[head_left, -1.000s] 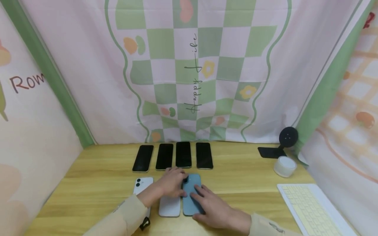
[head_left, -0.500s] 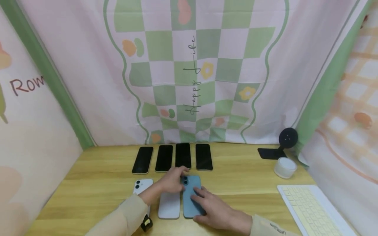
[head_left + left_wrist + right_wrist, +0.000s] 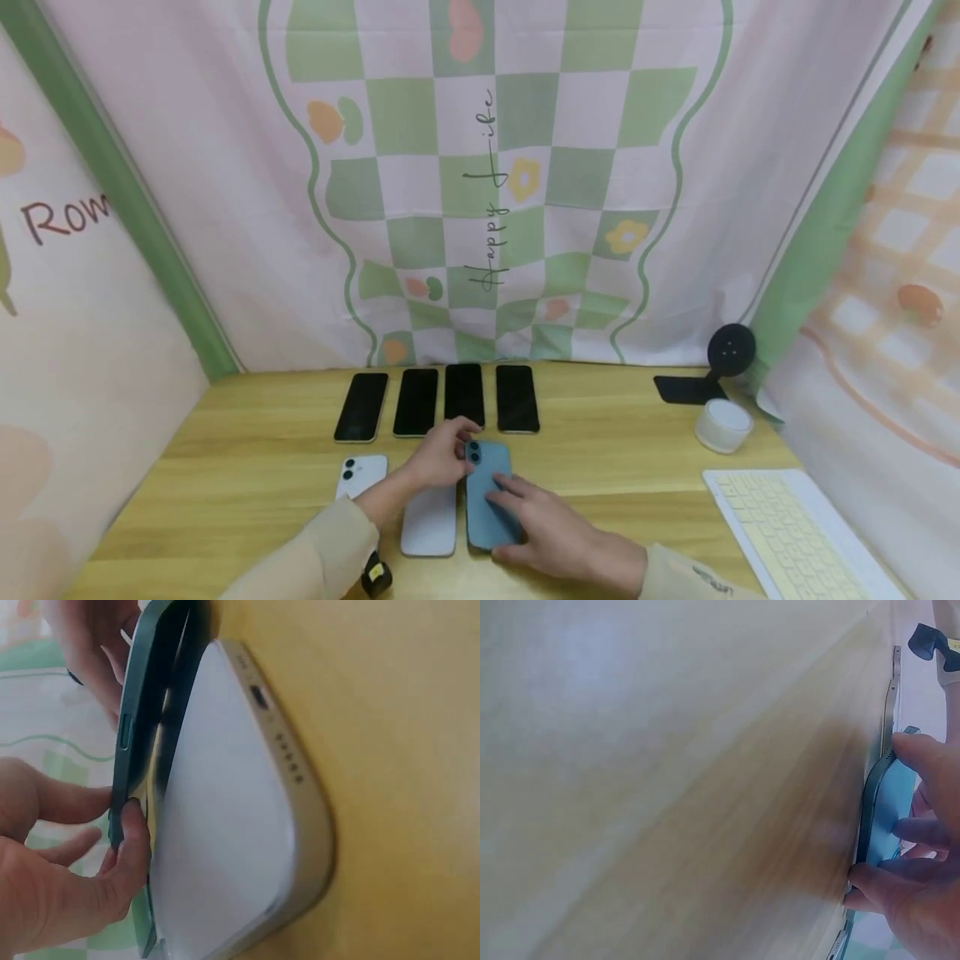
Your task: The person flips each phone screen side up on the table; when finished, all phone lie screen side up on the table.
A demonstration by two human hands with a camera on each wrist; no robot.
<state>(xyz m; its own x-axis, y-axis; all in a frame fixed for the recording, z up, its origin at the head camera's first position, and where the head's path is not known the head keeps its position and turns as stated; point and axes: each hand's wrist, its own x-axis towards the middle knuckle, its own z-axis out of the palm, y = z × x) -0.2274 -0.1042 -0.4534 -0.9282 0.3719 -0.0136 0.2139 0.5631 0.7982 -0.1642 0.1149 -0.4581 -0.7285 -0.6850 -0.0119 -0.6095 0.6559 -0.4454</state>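
Observation:
A blue phone, back facing up, is between both hands near the table's middle. My left hand pinches its upper left edge beside the camera lenses. In the left wrist view, the phone's dark teal side stands tilted, with a gap beneath it, and thumb and fingers close on that edge. My right hand holds the right side, fingertips over the back and thumb at the bottom edge. The right wrist view shows its fingers along the blue phone's rim. A white phone lies face down under the left hand.
Another white phone is partly hidden by the left sleeve. Several black-screened phones, including one at the far left, line the back. To the right are a keyboard, a roll of tape and a black stand.
The blue phone's left side has come up slightly, and the phone has shifted a little to the right. The left hand has tightened at its top left edge; the right hand has barely moved.

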